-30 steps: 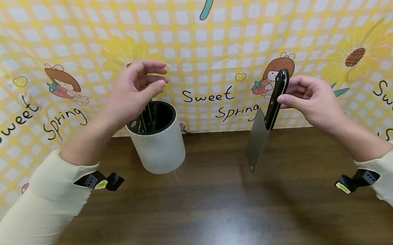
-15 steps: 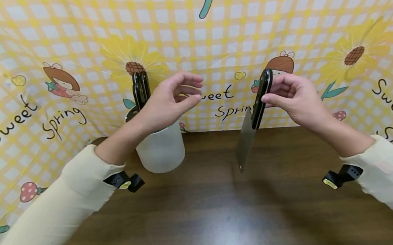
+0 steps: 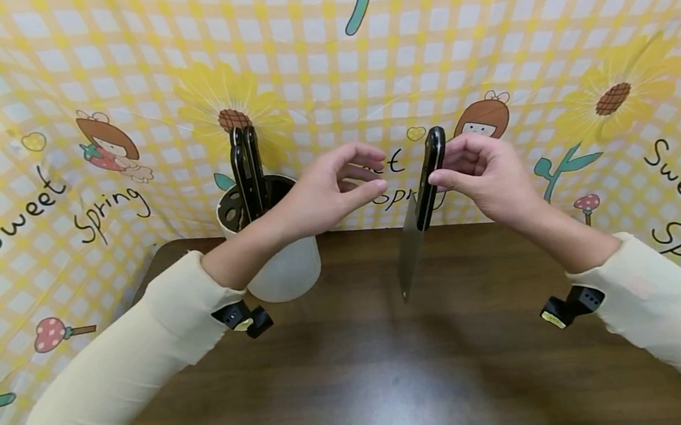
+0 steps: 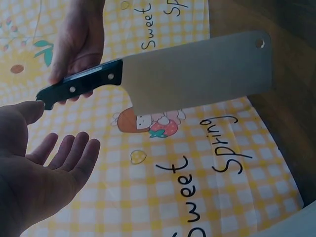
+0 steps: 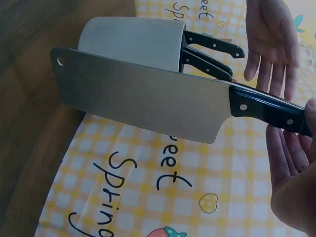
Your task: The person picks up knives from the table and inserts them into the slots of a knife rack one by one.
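A cleaver (image 3: 410,254) hangs blade down above the table, its broad steel blade holed at one corner. My right hand (image 3: 487,175) pinches its black riveted handle (image 4: 91,79) between thumb and fingers. Close by on the left, my left hand (image 3: 334,188) has loosely bent fingers and nothing in its grasp. In the head view a gap separates it from the handle. The left wrist view puts its thumb near the handle's end; whether they touch I cannot tell.
Behind my left forearm stands a white round knife holder (image 3: 287,274) with a dark inside. Several black-handled knives (image 3: 249,170) stick up from it. A brown wooden table (image 3: 359,378) lies below, and a yellow checked cloth (image 3: 322,53) hangs behind.
My left hand has come away from the knife holder, moving right and down toward the cleaver. The right hand has carried the cleaver leftward. The two hands are now close together.
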`<state>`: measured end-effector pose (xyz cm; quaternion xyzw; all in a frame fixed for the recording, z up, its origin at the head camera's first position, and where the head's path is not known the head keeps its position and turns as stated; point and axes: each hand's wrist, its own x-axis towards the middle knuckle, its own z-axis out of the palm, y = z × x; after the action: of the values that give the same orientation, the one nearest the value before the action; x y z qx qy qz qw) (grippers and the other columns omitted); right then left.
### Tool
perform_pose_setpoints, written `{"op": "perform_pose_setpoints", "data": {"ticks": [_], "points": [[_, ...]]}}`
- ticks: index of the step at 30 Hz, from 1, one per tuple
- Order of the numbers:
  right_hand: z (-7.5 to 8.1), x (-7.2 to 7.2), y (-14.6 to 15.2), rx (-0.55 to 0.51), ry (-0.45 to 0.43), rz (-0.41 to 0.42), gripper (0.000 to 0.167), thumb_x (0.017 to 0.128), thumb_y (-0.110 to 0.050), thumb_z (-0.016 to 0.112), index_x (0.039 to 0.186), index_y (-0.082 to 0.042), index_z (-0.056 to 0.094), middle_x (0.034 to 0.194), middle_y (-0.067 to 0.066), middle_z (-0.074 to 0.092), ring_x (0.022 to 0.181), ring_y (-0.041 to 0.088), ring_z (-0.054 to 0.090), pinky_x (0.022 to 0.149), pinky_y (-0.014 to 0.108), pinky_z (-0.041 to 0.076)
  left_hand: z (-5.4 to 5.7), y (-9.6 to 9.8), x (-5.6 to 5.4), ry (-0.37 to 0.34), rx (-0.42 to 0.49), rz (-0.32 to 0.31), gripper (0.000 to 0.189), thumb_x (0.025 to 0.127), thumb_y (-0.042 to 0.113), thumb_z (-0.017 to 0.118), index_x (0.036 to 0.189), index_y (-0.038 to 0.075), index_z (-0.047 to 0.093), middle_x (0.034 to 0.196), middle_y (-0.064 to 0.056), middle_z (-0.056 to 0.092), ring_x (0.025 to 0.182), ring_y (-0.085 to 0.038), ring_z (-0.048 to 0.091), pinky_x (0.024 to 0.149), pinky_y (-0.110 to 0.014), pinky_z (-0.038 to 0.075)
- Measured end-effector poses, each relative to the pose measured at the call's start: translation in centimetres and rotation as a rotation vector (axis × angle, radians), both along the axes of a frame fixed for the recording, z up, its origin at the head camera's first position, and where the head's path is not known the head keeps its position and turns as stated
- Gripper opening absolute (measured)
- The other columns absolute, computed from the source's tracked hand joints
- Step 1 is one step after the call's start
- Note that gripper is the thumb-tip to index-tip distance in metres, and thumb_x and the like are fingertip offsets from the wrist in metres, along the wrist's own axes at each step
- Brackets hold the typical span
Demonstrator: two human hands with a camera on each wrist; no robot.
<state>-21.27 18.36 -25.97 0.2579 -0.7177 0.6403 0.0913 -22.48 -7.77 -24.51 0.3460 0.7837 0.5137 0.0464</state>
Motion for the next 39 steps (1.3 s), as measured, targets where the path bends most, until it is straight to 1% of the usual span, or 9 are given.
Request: {"op": "perform_pose_setpoints", "data": {"ticks": [5,10,13,17,21,26,31,36,39], "points": [[0.0,-0.1,-0.6,0.028,-0.012,-0.004,0.018,0.086,0.012,0.074,0.095,-0.002,0.068,0.087,0.001,0.075,0.076,0.012,0.072,0.073,0.027,0.061,-0.7,0.7,0.1,-0.013,-0.009,-0.017,0.039,0.1,0.011,0.067,0.135,0.001,0.055,0.131,-0.012,0.059,0.117,-0.022,0.063,0.099,-0.034,0.053],[-0.1,-0.2,-1.1,0.006,-0.01,0.015,0.018,0.086,0.013,0.074,0.095,-0.001,0.068,0.088,0.001,0.075,0.078,0.013,0.073,0.074,0.031,0.062,-1.4,1.3,0.2,-0.02,-0.018,-0.033,0.041,0.1,0.014,0.067,0.137,0.001,0.055,0.131,-0.012,0.06,0.116,-0.021,0.063,0.098,-0.035,0.054],[-0.2,-0.3,-1.3,0.003,0.002,0.012,0.017,0.086,0.012,0.074,0.097,0.001,0.068,0.088,0.002,0.075,0.078,0.013,0.073,0.074,0.032,0.063,-1.8,1.6,0.3,-0.017,-0.03,-0.03,0.042,0.1,0.016,0.067,0.137,0.001,0.055,0.132,-0.012,0.06,0.115,-0.02,0.063,0.098,-0.033,0.054],[-0.2,-0.2,-1.4,0.026,0.016,-0.011,0.015,0.086,0.012,0.074,0.096,0.002,0.068,0.086,0.001,0.074,0.075,0.013,0.071,0.072,0.028,0.062,-2.2,2.0,0.3,0.002,-0.035,-0.016,0.041,0.099,0.016,0.069,0.135,0.0,0.056,0.129,-0.011,0.063,0.113,-0.02,0.065,0.096,-0.029,0.055],[-0.2,-0.2,-1.5,0.021,0.015,-0.011,0.017,0.086,0.013,0.073,0.094,0.0,0.067,0.084,0.001,0.072,0.073,0.012,0.07,0.071,0.026,0.061,-2.5,2.3,0.3,-0.001,-0.018,-0.019,0.04,0.098,0.014,0.07,0.133,-0.001,0.057,0.126,-0.011,0.064,0.111,-0.02,0.065,0.095,-0.029,0.056],[-0.3,-0.1,-1.5,0.014,0.009,-0.009,0.018,0.087,0.014,0.073,0.095,-0.002,0.067,0.085,0.001,0.071,0.075,0.011,0.07,0.072,0.026,0.061,-2.9,2.6,0.2,-0.002,0.002,-0.026,0.039,0.097,0.011,0.071,0.131,-0.002,0.057,0.122,-0.011,0.065,0.109,-0.02,0.066,0.092,-0.029,0.057],[-0.3,-0.1,-1.6,0.011,0.02,-0.015,0.017,0.087,0.012,0.074,0.095,-0.001,0.068,0.085,0.002,0.07,0.076,0.011,0.069,0.073,0.024,0.06,-3.1,2.9,0.4,-0.016,0.058,-0.027,0.036,0.096,0.006,0.071,0.128,-0.003,0.058,0.116,-0.013,0.065,0.104,-0.021,0.067,0.091,-0.03,0.057],[-0.4,-0.2,-1.7,0.006,0.009,-0.005,0.016,0.088,0.012,0.072,0.096,-0.001,0.067,0.085,0.002,0.07,0.077,0.012,0.07,0.073,0.026,0.061,-3.3,3.2,0.5,-0.043,0.115,-0.026,0.036,0.093,0.001,0.072,0.126,-0.005,0.057,0.113,-0.016,0.066,0.102,-0.023,0.068,0.09,-0.03,0.058],[-0.4,-0.2,-1.8,0.005,0.006,0.0,0.017,0.088,0.013,0.071,0.096,-0.001,0.067,0.086,0.002,0.071,0.077,0.013,0.07,0.073,0.027,0.061,-3.5,3.3,0.5,-0.046,0.135,-0.019,0.036,0.092,-0.001,0.073,0.124,-0.006,0.057,0.113,-0.016,0.065,0.1,-0.024,0.069,0.089,-0.03,0.059]]}}
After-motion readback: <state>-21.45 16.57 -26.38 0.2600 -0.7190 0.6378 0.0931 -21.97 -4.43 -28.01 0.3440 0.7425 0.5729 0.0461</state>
